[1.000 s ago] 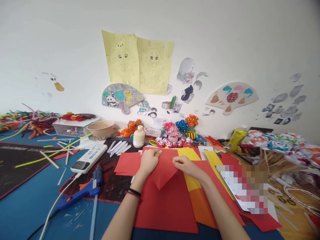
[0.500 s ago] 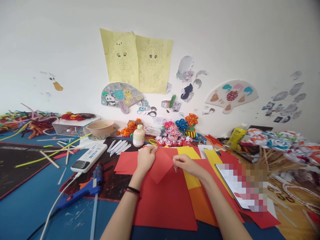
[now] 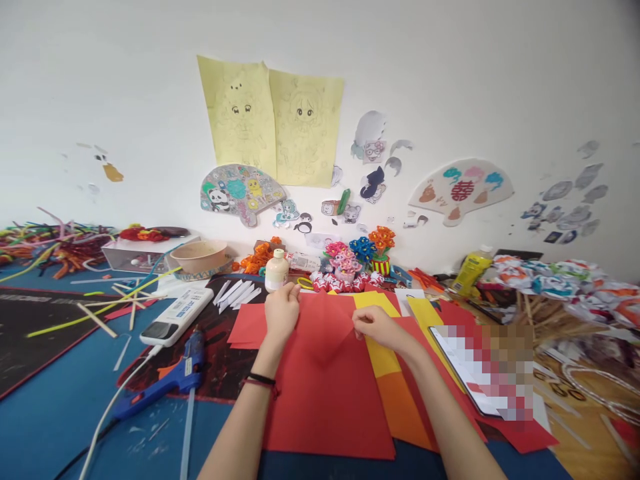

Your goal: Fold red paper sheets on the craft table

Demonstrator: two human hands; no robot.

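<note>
Between my hands a small sheet of red paper (image 3: 325, 327) is held up, a faint crease down its middle and its lower corner pointing toward me. My left hand (image 3: 283, 310), closed, pinches its left side. At its right corner my right hand (image 3: 376, 327) has its fingers curled together on the paper. Below lies a stack of larger red paper sheets (image 3: 330, 413); red on red, the small sheet's edges are hard to make out. Yellow paper (image 3: 383, 347) and orange paper (image 3: 407, 413) stick out at the stack's right.
A blue hot glue gun (image 3: 165, 387) and a white power strip (image 3: 177, 317) with a cable lie at the left. Behind the paper stands a cream bottle (image 3: 277, 272) beside pipe-cleaner flowers (image 3: 344, 260). A phone (image 3: 470, 373) rests at the right.
The small red sheet, folded into a narrower shape before, is now spread wider. My left hand has moved slightly left and up, my right hand slightly right.
</note>
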